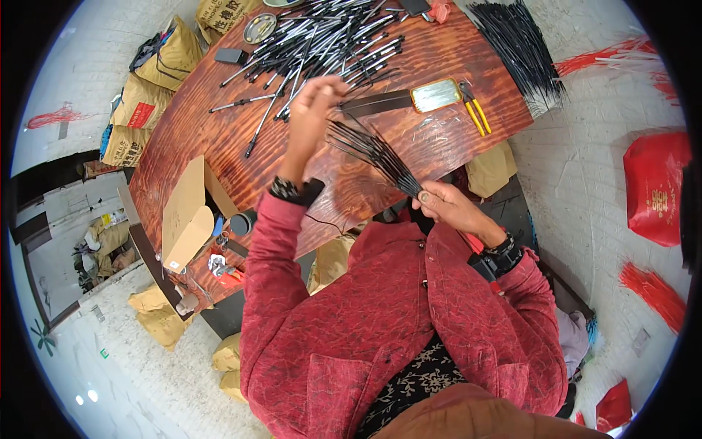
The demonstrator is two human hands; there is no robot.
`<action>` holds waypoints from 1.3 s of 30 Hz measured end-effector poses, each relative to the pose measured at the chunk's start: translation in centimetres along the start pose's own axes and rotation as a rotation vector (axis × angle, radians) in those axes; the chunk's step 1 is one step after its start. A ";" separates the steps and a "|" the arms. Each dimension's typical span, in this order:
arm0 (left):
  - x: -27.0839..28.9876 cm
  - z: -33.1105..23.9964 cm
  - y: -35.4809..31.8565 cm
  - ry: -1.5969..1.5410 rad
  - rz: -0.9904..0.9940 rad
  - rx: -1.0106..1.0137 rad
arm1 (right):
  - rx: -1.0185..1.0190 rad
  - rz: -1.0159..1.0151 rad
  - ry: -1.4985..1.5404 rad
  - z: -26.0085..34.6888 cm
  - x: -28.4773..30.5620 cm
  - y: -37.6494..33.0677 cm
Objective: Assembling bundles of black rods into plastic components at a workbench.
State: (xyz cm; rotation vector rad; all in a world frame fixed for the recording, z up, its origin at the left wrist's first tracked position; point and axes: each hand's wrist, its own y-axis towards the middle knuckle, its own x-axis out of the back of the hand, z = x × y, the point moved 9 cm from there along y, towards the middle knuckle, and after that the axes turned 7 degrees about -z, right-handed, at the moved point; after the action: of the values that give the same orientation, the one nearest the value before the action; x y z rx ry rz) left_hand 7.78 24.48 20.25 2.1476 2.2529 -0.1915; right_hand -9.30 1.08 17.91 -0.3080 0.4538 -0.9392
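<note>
A fan of thin black rods (pixel 369 146) spreads above the wooden table (pixel 219 132) between both hands — the right hand (pixel 446 205) pinches their gathered ends near the chest, the left hand (pixel 314 102) closes around the spread tips — beside a pile of rods (pixel 329 40) and yellow-handled pliers (pixel 475 113).

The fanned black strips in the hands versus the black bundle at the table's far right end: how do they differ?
The fanned black strips are a small bunch, pinched at one end by the right hand and spread toward the left hand. The black bundle is far larger, untouched, lying on the wooden table with its ends overhanging the edge. The held strips splay apart; the bundle's lie nearly parallel. Both are thin, long and black.
</note>
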 end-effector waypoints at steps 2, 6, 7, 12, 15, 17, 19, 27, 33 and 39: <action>3.3 2.5 4.5 0.245 -0.002 -0.036 | -0.026 0.062 0.065 0.0 0.3 -0.1; 6.4 9.0 10.7 0.777 0.002 -0.114 | -0.067 0.153 0.126 0.2 1.2 0.8; 6.4 10.3 11.8 0.920 0.002 -0.135 | -0.080 0.182 0.140 0.3 1.6 1.0; 5.4 13.2 14.5 1.149 -0.097 -0.375 | -0.164 0.291 0.188 -0.2 3.5 2.8; 5.6 13.5 16.1 1.192 -0.156 -0.332 | -0.151 0.358 0.105 -0.2 4.5 4.2; 6.0 14.0 16.7 1.236 -0.133 -0.304 | -0.176 0.384 0.114 -0.3 5.1 5.1; 6.2 14.8 17.1 1.306 -0.071 -0.274 | -0.213 0.408 0.125 -0.4 5.5 5.7; 6.6 13.3 14.9 1.074 -0.082 -0.327 | -0.296 0.495 0.063 -0.6 6.5 8.6; 6.2 12.2 15.0 1.151 -0.088 -0.356 | -0.288 0.593 0.054 -1.5 5.8 9.5; 8.0 14.4 14.2 1.189 -0.103 -0.357 | -0.301 0.605 -0.071 -0.8 6.7 9.7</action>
State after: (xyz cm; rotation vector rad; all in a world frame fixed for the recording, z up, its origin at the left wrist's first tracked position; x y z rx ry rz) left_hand 20.55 31.52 4.12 2.1517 2.4617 1.7547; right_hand 0.49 0.90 11.35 -0.4428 0.5807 -0.2674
